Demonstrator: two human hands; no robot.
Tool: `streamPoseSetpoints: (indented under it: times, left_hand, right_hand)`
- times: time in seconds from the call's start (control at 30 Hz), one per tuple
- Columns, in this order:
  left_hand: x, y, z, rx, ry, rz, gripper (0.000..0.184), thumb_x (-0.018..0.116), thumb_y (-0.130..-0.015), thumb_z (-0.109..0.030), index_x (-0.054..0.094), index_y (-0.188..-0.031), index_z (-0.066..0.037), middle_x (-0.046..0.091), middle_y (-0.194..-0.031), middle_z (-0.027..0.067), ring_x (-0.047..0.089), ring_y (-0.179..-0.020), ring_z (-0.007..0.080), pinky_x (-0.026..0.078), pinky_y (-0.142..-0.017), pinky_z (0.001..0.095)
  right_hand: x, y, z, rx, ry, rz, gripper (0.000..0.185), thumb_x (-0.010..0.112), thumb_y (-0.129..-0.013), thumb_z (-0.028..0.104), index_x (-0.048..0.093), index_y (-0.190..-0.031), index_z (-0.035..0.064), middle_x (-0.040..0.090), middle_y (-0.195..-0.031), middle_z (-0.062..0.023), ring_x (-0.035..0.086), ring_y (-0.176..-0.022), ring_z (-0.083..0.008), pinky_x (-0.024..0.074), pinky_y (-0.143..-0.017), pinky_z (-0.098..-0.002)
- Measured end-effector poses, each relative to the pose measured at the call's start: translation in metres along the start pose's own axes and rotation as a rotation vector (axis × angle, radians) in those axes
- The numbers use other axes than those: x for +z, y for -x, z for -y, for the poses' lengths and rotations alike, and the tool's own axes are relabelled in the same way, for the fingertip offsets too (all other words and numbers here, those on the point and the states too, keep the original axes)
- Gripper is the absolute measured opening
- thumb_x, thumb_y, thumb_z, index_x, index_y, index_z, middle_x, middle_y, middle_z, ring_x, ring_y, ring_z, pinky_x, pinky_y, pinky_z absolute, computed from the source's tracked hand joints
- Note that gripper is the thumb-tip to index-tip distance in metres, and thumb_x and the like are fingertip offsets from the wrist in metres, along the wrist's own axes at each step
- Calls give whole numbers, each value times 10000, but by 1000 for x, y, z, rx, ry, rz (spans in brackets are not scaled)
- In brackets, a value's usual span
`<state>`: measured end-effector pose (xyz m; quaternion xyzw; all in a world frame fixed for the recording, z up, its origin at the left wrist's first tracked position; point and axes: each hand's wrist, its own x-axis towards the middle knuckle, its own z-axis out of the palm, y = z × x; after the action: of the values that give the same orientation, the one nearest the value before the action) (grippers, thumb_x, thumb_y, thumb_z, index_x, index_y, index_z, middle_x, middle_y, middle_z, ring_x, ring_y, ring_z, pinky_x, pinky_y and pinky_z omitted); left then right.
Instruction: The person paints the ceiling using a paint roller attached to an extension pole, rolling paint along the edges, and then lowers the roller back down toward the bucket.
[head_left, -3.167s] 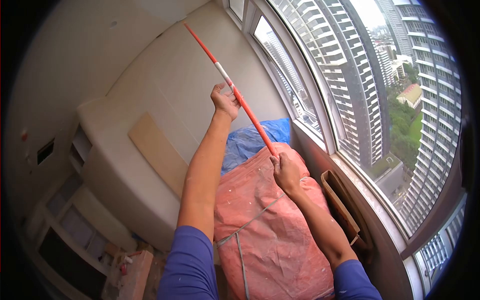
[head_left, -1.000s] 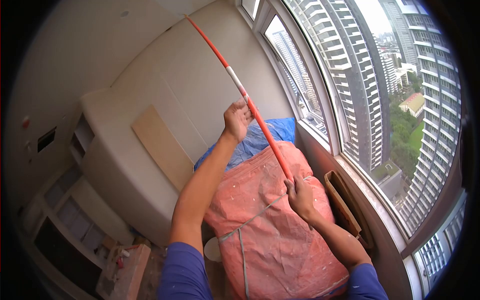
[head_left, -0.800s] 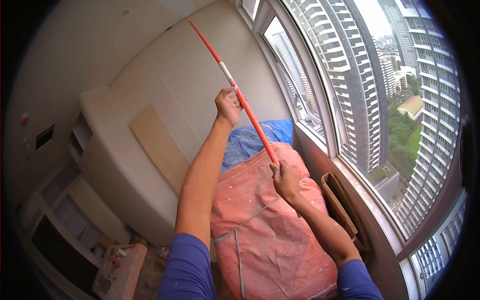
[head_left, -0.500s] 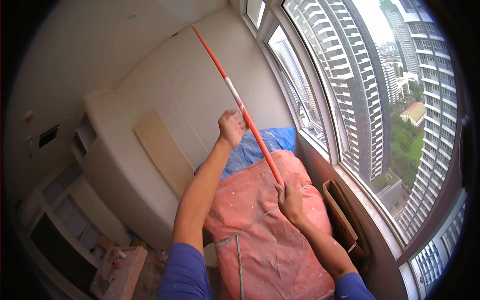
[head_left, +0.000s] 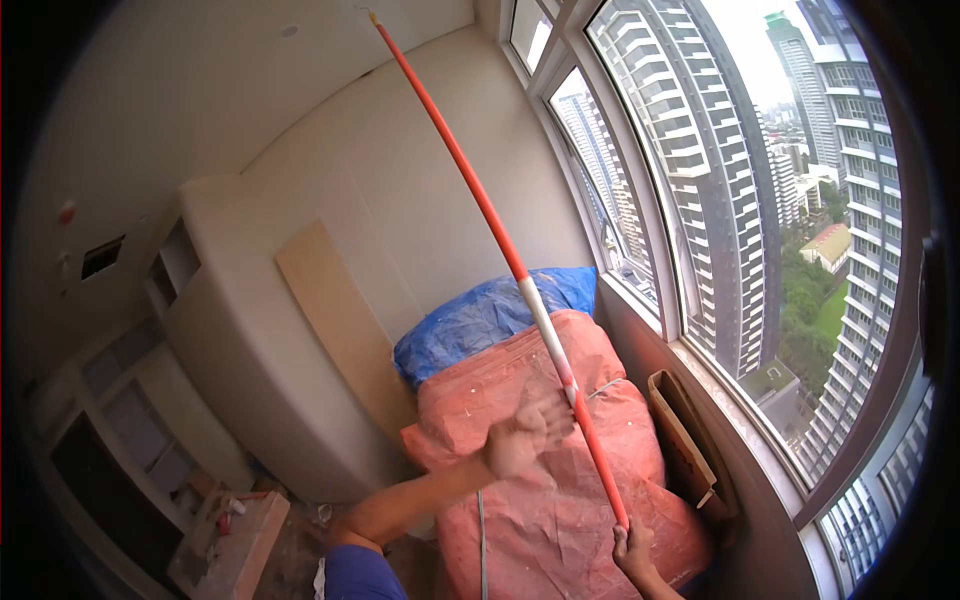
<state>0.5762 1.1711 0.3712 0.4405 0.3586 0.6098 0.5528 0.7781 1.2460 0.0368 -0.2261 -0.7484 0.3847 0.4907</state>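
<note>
A long red pole [head_left: 470, 175] with a white section rises at a slant from low right toward the ceiling, its yellowish tip close to the ceiling surface. My right hand [head_left: 634, 550] is wrapped round its bottom end. Beside the pole, just below the white section, is my left hand [head_left: 525, 435], smeared by motion with its fingers apart; I cannot tell whether it touches the pole. Under both hands lies a large bundle covered by a red tarp [head_left: 500, 500] and tied with grey cord.
A blue tarp [head_left: 470, 315] covers a pile by the far wall. A wooden board [head_left: 335, 310] leans on the wall. Windows [head_left: 700, 190] run along the right, with a cardboard box [head_left: 685, 440] under the sill. A dusty bench [head_left: 235, 545] stands at lower left.
The pole's lower end has come down and right with my right hand, and its tip sits higher in view. My left hand has dropped from the far wall's level to over the red tarp.
</note>
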Motion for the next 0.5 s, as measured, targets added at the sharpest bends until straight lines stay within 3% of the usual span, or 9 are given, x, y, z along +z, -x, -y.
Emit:
streamPoseSetpoints:
  times: [0.13, 0.17, 0.27, 0.37, 0.5]
  left_hand:
    - [21, 24, 32, 32, -70, 61, 917, 594, -780, -182, 142, -1546, 38, 275, -1591, 156, 292, -1469, 282, 189, -1226, 397]
    - [22, 27, 33, 7, -108, 101, 934, 607, -772, -184, 131, -1537, 63, 264, -1592, 175, 272, -1478, 283, 160, -1233, 393]
    - [27, 32, 37, -14, -107, 91, 926, 609, -770, -190, 147, -1528, 73, 272, -1582, 186, 280, -1473, 284, 179, -1229, 394]
    - [29, 28, 31, -45, -176, 105, 917, 609, -764, -193, 168, -1523, 76, 307, -1560, 190, 321, -1453, 291, 206, -1223, 393]
    - [25, 21, 25, 51, -153, 163, 885, 576, -777, -185, 179, -1524, 73, 371, -1522, 191, 385, -1415, 304, 247, -1212, 416]
  right_hand:
    - [-15, 45, -6, -23, -4, -8, 164, 585, -922, 165, 528, -856, 26, 550, -569, -167, 605, -513, -369, 439, -473, -420]
    - [-17, 52, -8, 17, 12, 4, 145, 626, -869, 145, 543, -876, 26, 555, -590, -198, 581, -526, -425, 428, -479, -486]
    - [-27, 68, 0, 107, -29, 7, 259, 671, -850, 265, 594, -808, 21, 582, -602, -205, 598, -540, -425, 456, -500, -493]
    - [-43, 72, 31, 51, -25, -6, 224, 547, -991, 258, 584, -936, 44, 548, -618, -153, 543, -491, -309, 406, -457, -420]
    - [-58, 124, 0, 136, 75, 69, 216, 564, -984, 258, 577, -922, 52, 564, -632, -159, 551, -501, -322, 412, -456, -425]
